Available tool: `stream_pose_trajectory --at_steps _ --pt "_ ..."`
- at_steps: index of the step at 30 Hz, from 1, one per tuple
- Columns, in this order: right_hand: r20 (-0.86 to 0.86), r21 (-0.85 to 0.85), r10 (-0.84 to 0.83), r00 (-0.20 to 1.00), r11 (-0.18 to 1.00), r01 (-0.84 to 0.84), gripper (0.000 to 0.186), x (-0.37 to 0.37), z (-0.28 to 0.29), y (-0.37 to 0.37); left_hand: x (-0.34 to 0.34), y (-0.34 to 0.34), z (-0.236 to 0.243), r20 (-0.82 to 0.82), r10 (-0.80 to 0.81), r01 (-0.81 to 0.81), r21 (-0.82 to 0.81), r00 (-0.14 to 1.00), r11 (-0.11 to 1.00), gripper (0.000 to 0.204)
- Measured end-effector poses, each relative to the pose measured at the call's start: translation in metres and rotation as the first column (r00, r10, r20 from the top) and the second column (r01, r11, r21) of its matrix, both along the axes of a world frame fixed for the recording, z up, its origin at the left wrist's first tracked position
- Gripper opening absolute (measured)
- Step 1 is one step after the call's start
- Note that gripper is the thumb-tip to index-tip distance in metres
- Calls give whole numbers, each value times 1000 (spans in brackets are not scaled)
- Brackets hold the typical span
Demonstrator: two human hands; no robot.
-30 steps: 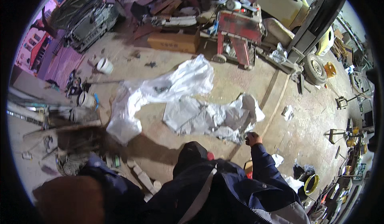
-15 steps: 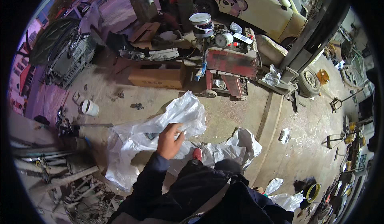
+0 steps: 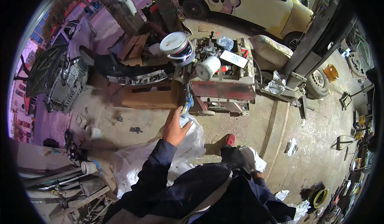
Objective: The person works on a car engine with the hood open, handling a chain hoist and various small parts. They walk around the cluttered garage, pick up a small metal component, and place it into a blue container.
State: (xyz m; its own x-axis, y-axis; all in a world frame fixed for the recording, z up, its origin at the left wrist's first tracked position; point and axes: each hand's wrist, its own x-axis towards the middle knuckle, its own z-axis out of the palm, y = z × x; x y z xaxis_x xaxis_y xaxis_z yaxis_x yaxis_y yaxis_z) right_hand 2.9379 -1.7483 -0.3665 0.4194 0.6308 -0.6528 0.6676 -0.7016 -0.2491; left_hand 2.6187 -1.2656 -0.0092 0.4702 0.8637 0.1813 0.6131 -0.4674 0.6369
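My left hand [image 3: 175, 128] reaches out at the near left corner of a red tool cart [image 3: 222, 91], thumb apart from the fingers. Its fingertips meet or overlap a blue thing with some yellow [image 3: 187, 105] that hangs at the cart's corner; what it is, I cannot make out. Under the hand, crumpled clear plastic sheeting [image 3: 188, 142] lies on the floor. Low at my right side, a little of my right hand [image 3: 259, 176] shows beside white sheeting [image 3: 253, 159]; its fingers are hidden.
On the cart stand a lidded bucket [image 3: 174, 44], a white can [image 3: 208, 68] and a white box [image 3: 234, 59]. A cardboard box [image 3: 150, 98] sits left of it. To the right are a lift post [image 3: 316, 40] and a wheel [image 3: 318, 83]. A pale car [image 3: 256, 8] stands behind.
My left hand has moved forward from over the plastic sheeting to the cart's corner. The cart is nearer, and my red shoe is further forward. Part of my right hand has come into view.
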Motion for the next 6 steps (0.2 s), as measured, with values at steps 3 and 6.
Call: stream_pose_trajectory --at_steps 3,6 --pt "152 4 295 943 954 -299 24 88 -3 69 53 42 -2 23 48 -48 -4 999 999 81" --pt "-79 244 41 996 969 -21 26 167 -7 114 101 88 -15 -45 79 -77 34 996 996 97"
